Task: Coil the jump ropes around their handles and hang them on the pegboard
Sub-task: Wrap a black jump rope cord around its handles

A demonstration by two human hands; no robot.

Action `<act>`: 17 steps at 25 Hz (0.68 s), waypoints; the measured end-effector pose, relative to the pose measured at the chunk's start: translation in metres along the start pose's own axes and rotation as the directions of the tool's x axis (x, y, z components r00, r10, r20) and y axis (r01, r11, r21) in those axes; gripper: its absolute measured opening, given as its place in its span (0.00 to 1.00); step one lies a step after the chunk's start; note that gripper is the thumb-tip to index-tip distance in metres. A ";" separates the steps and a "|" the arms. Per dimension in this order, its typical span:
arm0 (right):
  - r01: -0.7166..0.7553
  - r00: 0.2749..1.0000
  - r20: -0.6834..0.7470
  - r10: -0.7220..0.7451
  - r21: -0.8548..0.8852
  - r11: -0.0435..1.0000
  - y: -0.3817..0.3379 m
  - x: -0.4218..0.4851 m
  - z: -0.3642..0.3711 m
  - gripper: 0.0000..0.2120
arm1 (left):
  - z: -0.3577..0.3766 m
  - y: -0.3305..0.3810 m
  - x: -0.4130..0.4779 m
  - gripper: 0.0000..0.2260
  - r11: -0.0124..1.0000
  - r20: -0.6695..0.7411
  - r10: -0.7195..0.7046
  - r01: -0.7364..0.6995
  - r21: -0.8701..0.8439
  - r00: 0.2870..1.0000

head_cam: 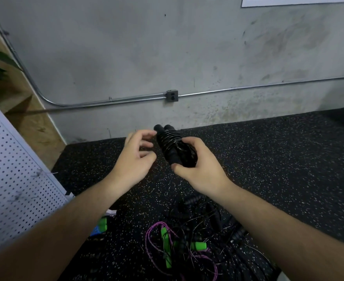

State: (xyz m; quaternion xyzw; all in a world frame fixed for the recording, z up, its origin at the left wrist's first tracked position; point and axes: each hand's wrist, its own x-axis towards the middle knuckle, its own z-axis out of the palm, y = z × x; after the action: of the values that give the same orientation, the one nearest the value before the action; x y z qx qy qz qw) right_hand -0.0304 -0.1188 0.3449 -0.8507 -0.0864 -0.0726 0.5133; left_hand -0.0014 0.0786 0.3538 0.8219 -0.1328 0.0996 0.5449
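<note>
Your right hand (199,165) grips the black jump rope (172,145), its cord coiled around both handles. Your left hand (135,157) is released, fingers curled, just beside it. No legible writing appears on the handles.

wall (126,47): stained grey concrete | conduit (248,87), outlet box (172,95) | floor (278,149): black speckled rubber

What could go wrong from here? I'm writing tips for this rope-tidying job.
1. The left hand is open beside the coiled black jump rope; only the right hand grips it, so the wraps may loosen.
2. The tangled ropes on the floor, close below the arms, may snag or knot further when pulled.
</note>
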 end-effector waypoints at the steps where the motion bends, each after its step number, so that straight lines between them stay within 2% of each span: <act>1: 0.032 0.999 0.044 -0.032 -0.002 0.999 0.000 0.001 0.003 0.33 | -0.012 -0.005 0.005 0.32 0.983 0.055 0.042 -0.051 0.175 0.998; 3: 0.102 0.986 0.133 -0.099 -0.015 0.995 0.000 0.003 0.012 0.34 | -0.041 -0.017 0.014 0.43 0.828 0.256 0.049 -0.183 0.530 0.965; 4: 0.136 0.977 0.170 -0.129 -0.028 0.990 0.000 0.005 0.017 0.34 | -0.054 -0.022 0.017 0.47 0.743 0.332 0.023 -0.238 0.626 0.943; 5: 0.162 0.968 0.201 -0.152 -0.032 0.986 -0.001 0.006 0.024 0.34 | -0.065 -0.027 0.019 0.48 0.710 0.376 -0.005 -0.261 0.654 0.927; 6: 0.180 0.960 0.223 -0.169 -0.026 0.983 0.000 0.008 0.030 0.33 | -0.073 -0.033 0.019 0.48 0.723 0.400 -0.030 -0.256 0.641 0.916; 8: 0.208 0.946 0.254 -0.200 -0.008 0.978 0.000 0.013 0.048 0.33 | -0.090 -0.043 0.018 0.41 0.756 0.420 -0.074 -0.224 0.615 0.904; 12: 0.292 0.909 0.310 -0.280 0.007 0.956 0.007 0.027 0.096 0.29 | -0.127 -0.064 0.011 0.32 0.674 0.418 -0.123 -0.234 0.701 0.900; 14: 0.341 0.891 0.332 -0.310 -0.038 0.939 0.012 0.033 0.128 0.24 | -0.144 -0.087 0.000 0.31 0.653 0.372 -0.184 -0.170 0.738 0.910; 17: 0.345 0.876 0.385 -0.291 -0.079 0.935 0.026 0.036 0.186 0.11 | -0.163 -0.142 -0.028 0.32 0.655 0.307 -0.208 -0.101 0.749 0.929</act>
State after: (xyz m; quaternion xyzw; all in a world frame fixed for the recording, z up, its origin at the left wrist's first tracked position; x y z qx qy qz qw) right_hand 0.0169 0.0363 0.2444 -0.8582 -0.3144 -0.0019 0.4057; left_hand 0.0151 0.2846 0.2845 0.9801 -0.1538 -0.0261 0.1228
